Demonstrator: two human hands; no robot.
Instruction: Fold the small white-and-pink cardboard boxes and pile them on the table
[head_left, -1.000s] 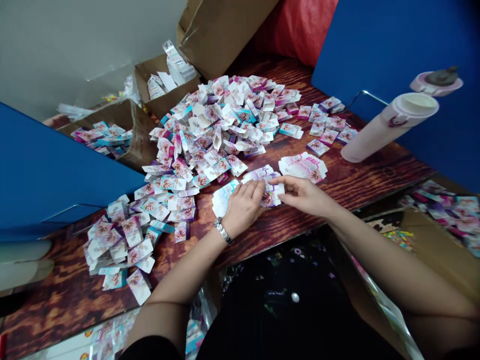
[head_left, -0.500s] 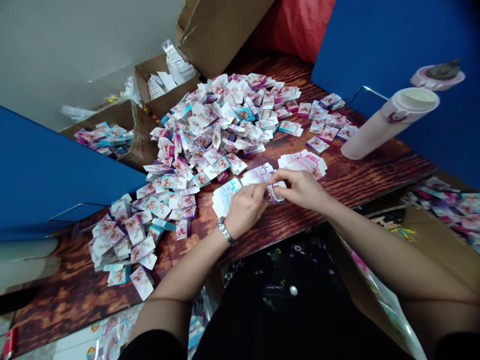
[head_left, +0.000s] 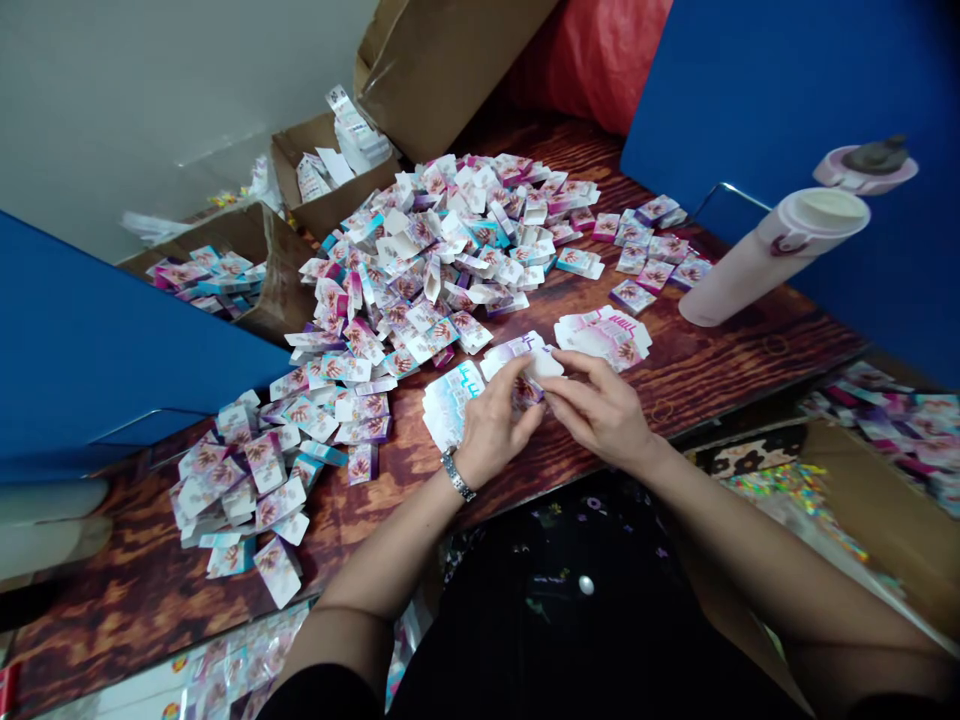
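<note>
One printed card carton blank point(head_left: 521, 358) is pinched between the left hand point(head_left: 491, 430), a metal wristwatch point(head_left: 457, 475) on its wrist, and the right hand point(head_left: 600, 410), both narrowly closed just above the wood-grain bench point(head_left: 720, 375). A stack of blanks point(head_left: 450, 405) lies just beside the left hand, another stack of blanks point(head_left: 604, 338) near the right, and a heaped pile of blanks point(head_left: 427, 260) beyond.

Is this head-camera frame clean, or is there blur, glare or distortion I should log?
Head view: wide-angle distortion curves and stretches the wooden tabletop toward the frame edges. Head view: the left hand and right hand show only slight softness. Head view: light is even, without harsh glare on the printed cartons.
</note>
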